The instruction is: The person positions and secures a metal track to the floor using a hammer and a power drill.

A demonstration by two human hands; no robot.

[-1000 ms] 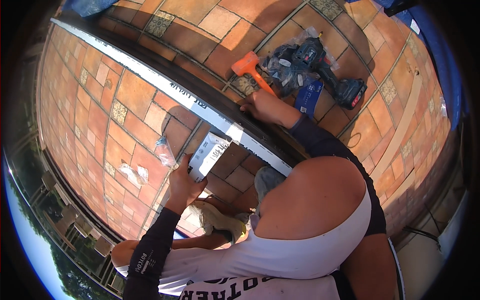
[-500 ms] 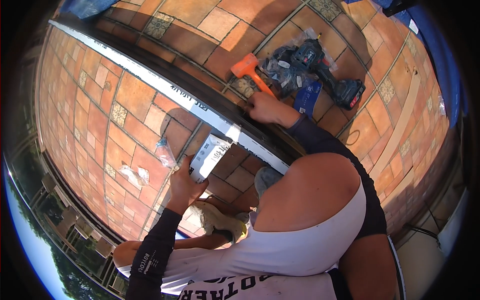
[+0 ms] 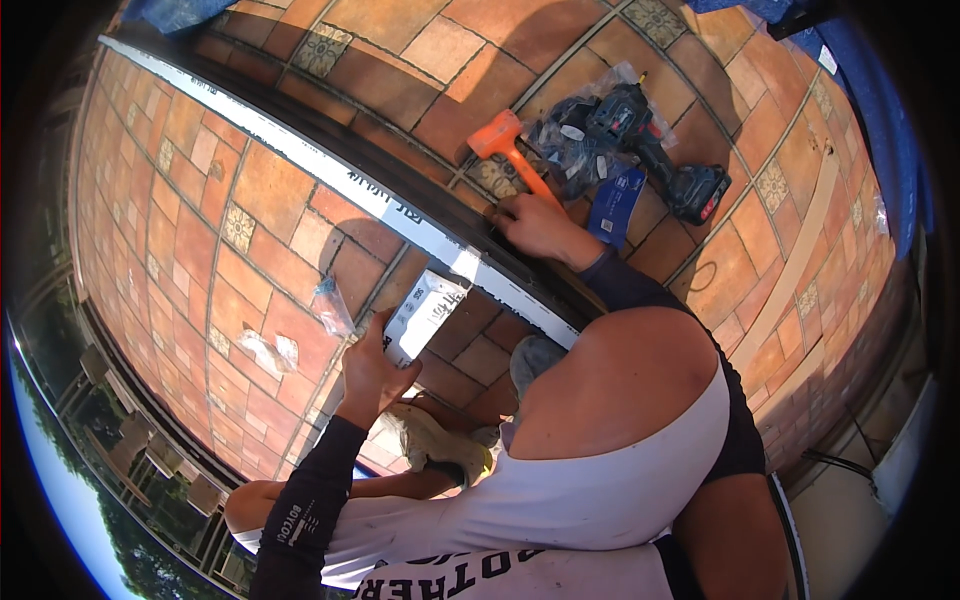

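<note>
My left hand (image 3: 373, 368) is closed round the lower end of a short profile piece (image 3: 428, 312) covered in white printed film. The upper end of that piece meets the side of a long bar (image 3: 340, 178), which has white film on top and a dark far side. My right hand (image 3: 543, 230) is at the bar's dark side, fingers bent and pressed together against it. Whatever those fingers may hold is too small or hidden to make out. Just beyond the right hand lies an orange hammer (image 3: 515, 152).
A cordless drill (image 3: 640, 140) lies beside clear plastic bags of dark parts (image 3: 570, 150) and a blue card (image 3: 615, 205). Small plastic bags (image 3: 332, 308) sit left of the bar. A long tan strip (image 3: 795, 275) and blue sheeting (image 3: 890, 140) are at the right.
The fingers of my right hand have shifted slightly at the bar's dark side. My left hand and the short profile piece stay nearly in place.
</note>
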